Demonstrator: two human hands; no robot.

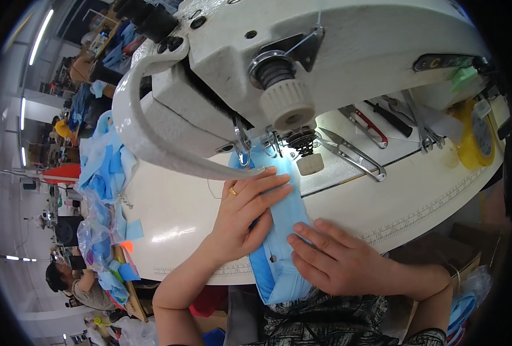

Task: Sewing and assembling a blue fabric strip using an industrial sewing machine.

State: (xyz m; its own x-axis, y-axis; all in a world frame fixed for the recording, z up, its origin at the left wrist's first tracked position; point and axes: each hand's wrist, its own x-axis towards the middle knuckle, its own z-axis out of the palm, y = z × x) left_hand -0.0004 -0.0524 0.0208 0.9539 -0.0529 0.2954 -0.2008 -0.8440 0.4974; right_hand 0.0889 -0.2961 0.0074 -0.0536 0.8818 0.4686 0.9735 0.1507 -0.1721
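Observation:
A long light-blue strip of folded fabric (285, 230) runs from under the sewing machine's (169, 95) needle area toward me and hangs over the table's front edge. My left hand (243, 210), with a gold ring, lies flat on the strip, its fingertips close to the presser foot (272, 143). Lower down, my right hand (334, 256) rests on the strip's right side with fingers stretched out and apart; its thumb is hidden. A small dark spot or hole shows in the fabric between the hands. Bright light falls at the needle.
Thread snips (355, 160), red-handled snips (371, 128), a black-handled screwdriver (389, 118) and wrenches lie right of the machine. Yellow tape (479, 135) stands beyond them. A heap of blue fabric (103, 167) covers the left table end. A person (85, 288) sits at the far left.

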